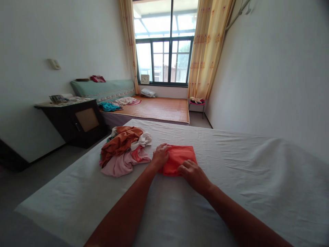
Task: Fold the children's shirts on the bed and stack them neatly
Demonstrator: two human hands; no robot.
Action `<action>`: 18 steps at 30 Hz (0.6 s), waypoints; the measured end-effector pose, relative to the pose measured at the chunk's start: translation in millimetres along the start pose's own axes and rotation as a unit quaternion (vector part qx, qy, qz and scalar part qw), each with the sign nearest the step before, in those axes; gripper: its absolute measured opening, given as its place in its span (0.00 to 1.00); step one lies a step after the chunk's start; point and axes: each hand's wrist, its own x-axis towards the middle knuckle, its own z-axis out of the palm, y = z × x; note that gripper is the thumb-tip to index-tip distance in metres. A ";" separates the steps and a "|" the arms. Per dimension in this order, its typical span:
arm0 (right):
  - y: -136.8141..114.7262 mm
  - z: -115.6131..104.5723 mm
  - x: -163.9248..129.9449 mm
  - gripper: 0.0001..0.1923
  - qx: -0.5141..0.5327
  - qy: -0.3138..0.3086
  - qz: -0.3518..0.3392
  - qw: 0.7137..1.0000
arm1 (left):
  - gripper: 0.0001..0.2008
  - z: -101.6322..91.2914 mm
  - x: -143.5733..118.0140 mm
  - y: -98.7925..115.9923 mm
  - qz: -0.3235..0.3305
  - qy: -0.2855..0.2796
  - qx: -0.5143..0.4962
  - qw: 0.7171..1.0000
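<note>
Pressing down on a folded orange-red cloth (180, 158), both hands lie on it from the near side. The left hand (160, 156) rests on the left edge of the cloth with the fingers bent over the fabric; whether they pinch a fold or only press it, I cannot tell. The right hand (193, 173) lies on the near right corner, knuckles up, fingers curled down onto the cloth; its grip is also not clear from this view. The cloth lies flat between the two hands, on the white sheet (244, 171) of the bed, and it stretches away from the fingers toward the window.

Just beside the left hand, on its outer side, lies a loose pile of clothes (123, 151) in rust orange, cream and pink; its pink part is very near the left fingers. Beyond the hands, well apart, there is a low platform with a woven mat (159, 108), a dark cabinet (77, 121) to the left, and a window (164, 51) with yellow curtains (209, 48). A small clock (145, 79) stands on the window sill.
</note>
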 end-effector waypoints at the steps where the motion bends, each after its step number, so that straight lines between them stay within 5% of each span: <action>1: -0.5 2.0 -0.2 0.07 -0.009 0.008 -0.017 1.000 | 0.20 0.5 -0.3 -0.7 -0.007 -0.001 0.004 1.000; 5: 1.1 6.2 -0.9 0.09 0.029 -0.010 -0.053 0.998 | 0.20 -1.2 -1.5 3.0 -0.030 -0.010 0.043 0.999; 13: 7.1 4.1 -1.5 0.07 0.195 -0.008 -0.007 0.981 | 0.26 -9.7 -8.3 21.8 -0.102 -0.063 0.203 0.972; 18: 6.1 14.9 -2.8 0.14 0.221 0.037 0.008 0.975 | 0.23 -14.9 -5.5 12.5 -0.047 -0.067 0.159 0.984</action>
